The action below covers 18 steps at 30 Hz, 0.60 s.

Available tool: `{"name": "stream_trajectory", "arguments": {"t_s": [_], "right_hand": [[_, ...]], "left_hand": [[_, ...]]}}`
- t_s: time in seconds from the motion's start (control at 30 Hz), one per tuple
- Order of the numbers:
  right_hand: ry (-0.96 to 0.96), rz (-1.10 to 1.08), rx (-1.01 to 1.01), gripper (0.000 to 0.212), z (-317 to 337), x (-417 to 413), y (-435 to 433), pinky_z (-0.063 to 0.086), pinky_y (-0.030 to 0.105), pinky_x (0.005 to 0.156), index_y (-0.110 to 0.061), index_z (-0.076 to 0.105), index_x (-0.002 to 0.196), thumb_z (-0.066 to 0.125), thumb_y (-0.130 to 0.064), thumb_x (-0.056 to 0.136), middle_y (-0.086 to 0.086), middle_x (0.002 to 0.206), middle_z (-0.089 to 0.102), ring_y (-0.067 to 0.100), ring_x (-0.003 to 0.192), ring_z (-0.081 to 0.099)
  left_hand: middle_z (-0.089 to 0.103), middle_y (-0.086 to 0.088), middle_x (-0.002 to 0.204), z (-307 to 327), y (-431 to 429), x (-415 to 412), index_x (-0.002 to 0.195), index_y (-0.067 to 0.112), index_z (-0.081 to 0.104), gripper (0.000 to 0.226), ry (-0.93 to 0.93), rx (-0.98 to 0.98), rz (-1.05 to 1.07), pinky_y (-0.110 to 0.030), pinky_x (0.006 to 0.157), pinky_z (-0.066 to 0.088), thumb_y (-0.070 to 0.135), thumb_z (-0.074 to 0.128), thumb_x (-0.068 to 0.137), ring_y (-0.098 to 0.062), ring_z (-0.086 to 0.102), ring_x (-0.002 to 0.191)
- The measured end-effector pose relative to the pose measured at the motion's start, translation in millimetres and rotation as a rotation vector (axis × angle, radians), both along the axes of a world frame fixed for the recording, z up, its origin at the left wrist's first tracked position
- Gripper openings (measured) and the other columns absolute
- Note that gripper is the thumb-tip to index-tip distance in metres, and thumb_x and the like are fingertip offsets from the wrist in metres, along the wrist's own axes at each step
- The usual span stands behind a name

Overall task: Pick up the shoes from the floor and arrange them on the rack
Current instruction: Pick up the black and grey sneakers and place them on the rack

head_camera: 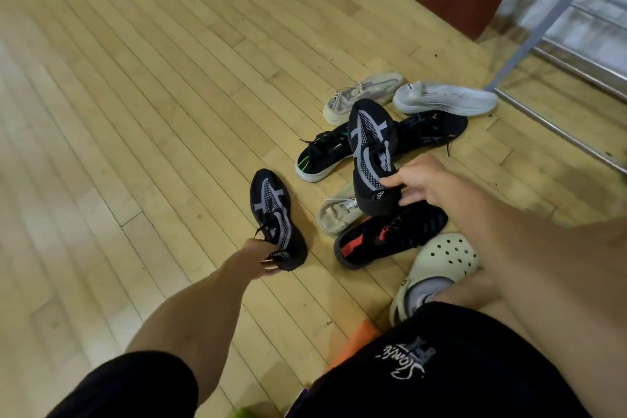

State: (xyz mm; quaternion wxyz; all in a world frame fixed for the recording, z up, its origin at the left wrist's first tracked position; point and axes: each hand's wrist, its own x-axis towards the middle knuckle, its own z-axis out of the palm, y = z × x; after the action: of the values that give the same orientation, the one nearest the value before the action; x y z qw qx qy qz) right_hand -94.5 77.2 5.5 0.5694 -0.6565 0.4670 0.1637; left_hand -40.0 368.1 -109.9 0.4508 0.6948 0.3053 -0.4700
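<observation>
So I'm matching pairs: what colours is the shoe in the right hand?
Black shoe with grey stripes and a dotted panel, clearest in the head view.

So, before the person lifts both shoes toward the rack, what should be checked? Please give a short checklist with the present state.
1. Left hand grips the heel of the black sneaker with grey stripes: ok.
2. Right hand holds the matching black and grey sneaker at its collar: ok.
3. The two held shoes are a pair: ok, same pattern.
4. Held right shoe is free of the pile: not ok, it overlaps other shoes.
5. Loose laces will not snag: cannot tell.
6. Metal shoe rack has free space: cannot tell, only its lower bars show.
</observation>
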Motion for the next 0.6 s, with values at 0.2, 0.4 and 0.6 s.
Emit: {"name": "stream_trajectory", "arguments": {"t_s": [0.2,0.4,0.6], "right_hand": [[-0.030,-0.031,0.053,0.050,15,5,-1,0.058,0.047,0.080,0.002,0.061,0.121,0.078,0.001,0.074,0.017,0.120,0.066,0.038,0.110,0.063],[-0.045,-0.112,0.031,0.053,39,1,-44,0.058,0.047,0.072,0.002,0.057,0.125,0.076,0.001,0.076,0.020,0.123,0.063,0.038,0.114,0.060],[0.021,-0.267,0.030,0.046,49,-46,-124,0.052,0.046,0.092,0.002,0.052,0.131,0.065,0.000,0.087,0.018,0.134,0.055,0.034,0.125,0.051]], "left_hand": [[0.061,-0.019,0.099,52,-5,22,0.103,-0.002,0.053,0.020,-0.125,-0.043,0.153,-0.042,0.075,0.052,-0.003,0.063,0.086,-0.032,0.060,0.086],[0.062,-0.016,0.098,102,-70,49,0.109,0.008,0.049,0.037,-0.393,-0.100,0.036,-0.042,0.068,0.055,-0.001,0.071,0.081,-0.031,0.061,0.086],[0.066,-0.016,0.110,125,-209,55,0.121,0.006,0.055,0.046,-0.393,-0.217,-0.291,-0.037,0.062,0.056,0.006,0.075,0.079,-0.031,0.065,0.089]]}}
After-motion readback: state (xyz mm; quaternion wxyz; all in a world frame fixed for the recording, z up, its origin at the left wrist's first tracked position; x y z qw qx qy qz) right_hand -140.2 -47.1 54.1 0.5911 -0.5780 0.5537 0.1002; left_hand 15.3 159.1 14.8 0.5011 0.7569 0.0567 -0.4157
